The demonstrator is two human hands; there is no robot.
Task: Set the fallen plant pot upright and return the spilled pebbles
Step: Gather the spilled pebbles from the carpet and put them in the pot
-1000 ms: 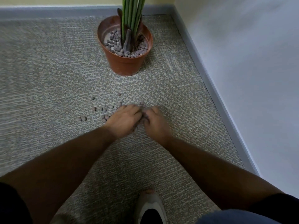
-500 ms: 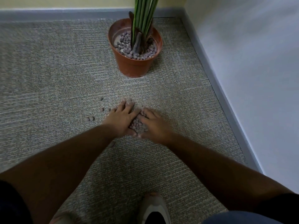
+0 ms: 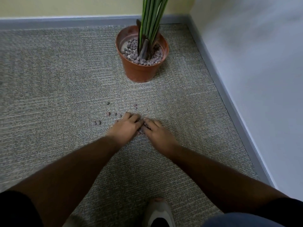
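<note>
On my feed the grey carpet (image 3: pixel 49 79) fills the left half of the frame, bare up to the grey skirting (image 3: pixel 65 22) along the top wall. Left of centre, a loose scatter of spilled pebbles (image 3: pixel 96 122) lies on the carpet: a pair at the left, a few more just beyond my knuckles, and two or three singles further up toward the pot.

My left hand (image 3: pixel 127 126) lies palm down at mid-frame, fingers curled and bunched against the carpet. My right hand (image 3: pixel 156 131) lies just beside it, fingertips meeting the left's. Between them a small heap of pebbles (image 3: pixel 141 131) shows, hemmed in by both hands; I cannot tell whether either hand has actually closed on any.

Up and right of centre, the terracotta plant pot (image 3: pixel 139 71) stands upright on the carpet, well apart from my hands, near the corner of the room. Its green stalks (image 3: pixel 150 17) run out of the top of frame, and pebbles cover much of its surface.

The blue-grey wall (image 3: pixel 254 79) takes the right side. A shoe toe (image 3: pixel 158 212) shows at the bottom edge.
</note>
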